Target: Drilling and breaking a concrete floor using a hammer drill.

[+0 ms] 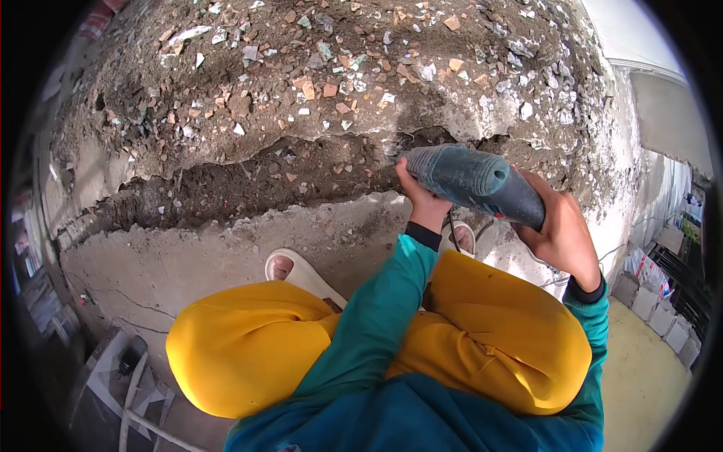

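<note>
The grey power tool is lying between both hands over the trench's near edge, its long axis slanting from lower right to upper left. The right hand is closing its grip around the rear; the left hand is holding the front, nearer the soil. The tip is not showing clearly. Beyond, broken rubble is covering the ground.

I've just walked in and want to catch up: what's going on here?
A crouching person holds a power tool with both bare hands: the left hand toward its left end, the right hand around the other. The tool's left end reaches over a rough trench; whether it touches down is unclear. Loose rubble lies beyond the trench.
</note>
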`<state>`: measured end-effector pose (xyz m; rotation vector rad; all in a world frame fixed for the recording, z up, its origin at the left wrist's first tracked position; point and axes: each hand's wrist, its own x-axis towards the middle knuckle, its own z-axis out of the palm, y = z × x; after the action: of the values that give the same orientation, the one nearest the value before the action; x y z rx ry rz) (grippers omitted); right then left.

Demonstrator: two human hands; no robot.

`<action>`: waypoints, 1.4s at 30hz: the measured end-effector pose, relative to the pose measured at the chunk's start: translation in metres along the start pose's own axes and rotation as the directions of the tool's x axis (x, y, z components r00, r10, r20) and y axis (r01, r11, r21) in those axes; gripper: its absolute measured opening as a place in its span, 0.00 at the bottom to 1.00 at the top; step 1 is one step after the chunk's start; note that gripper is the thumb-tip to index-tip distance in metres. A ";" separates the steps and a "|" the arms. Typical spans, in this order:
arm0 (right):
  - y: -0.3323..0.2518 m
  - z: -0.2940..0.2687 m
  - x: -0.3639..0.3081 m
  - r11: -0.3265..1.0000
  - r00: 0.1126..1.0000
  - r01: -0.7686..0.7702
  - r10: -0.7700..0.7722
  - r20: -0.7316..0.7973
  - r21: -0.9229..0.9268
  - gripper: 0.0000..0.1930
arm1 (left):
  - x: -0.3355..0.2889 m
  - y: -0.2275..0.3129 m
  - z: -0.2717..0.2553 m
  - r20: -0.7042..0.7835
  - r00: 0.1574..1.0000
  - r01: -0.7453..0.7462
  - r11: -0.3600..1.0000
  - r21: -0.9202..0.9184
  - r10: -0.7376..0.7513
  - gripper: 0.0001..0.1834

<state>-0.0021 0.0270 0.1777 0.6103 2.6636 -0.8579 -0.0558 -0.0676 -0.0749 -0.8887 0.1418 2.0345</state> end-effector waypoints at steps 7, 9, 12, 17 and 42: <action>0.018 0.007 0.004 0.995 0.995 0.032 -0.023 0.099 -0.095 0.28 | 0.004 -0.004 -0.003 0.028 0.999 -0.033 0.999 0.029 0.032 0.40; -0.010 0.010 0.016 0.986 0.990 0.072 -0.052 0.129 -0.150 0.25 | 0.000 0.011 -0.011 0.094 0.994 -0.052 0.998 0.038 0.048 0.41; -0.027 0.003 0.021 0.979 0.985 0.099 -0.071 0.160 -0.177 0.26 | -0.002 0.019 -0.016 0.181 0.979 -0.096 0.995 0.002 0.094 0.42; -0.024 -0.023 0.032 0.991 0.982 0.046 -0.021 0.189 -0.128 0.26 | 0.005 0.008 0.005 0.002 0.994 -0.111 0.992 -0.066 0.112 0.42; 0.016 -0.064 -0.083 0.784 0.883 -0.402 0.468 -0.026 0.473 0.25 | -0.041 -0.051 0.053 0.011 0.972 0.236 0.971 -0.022 -0.236 0.22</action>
<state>0.0696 0.0521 0.2514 1.3873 2.2659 -1.3357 -0.0304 -0.0433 0.0016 -0.8678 0.0068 1.8209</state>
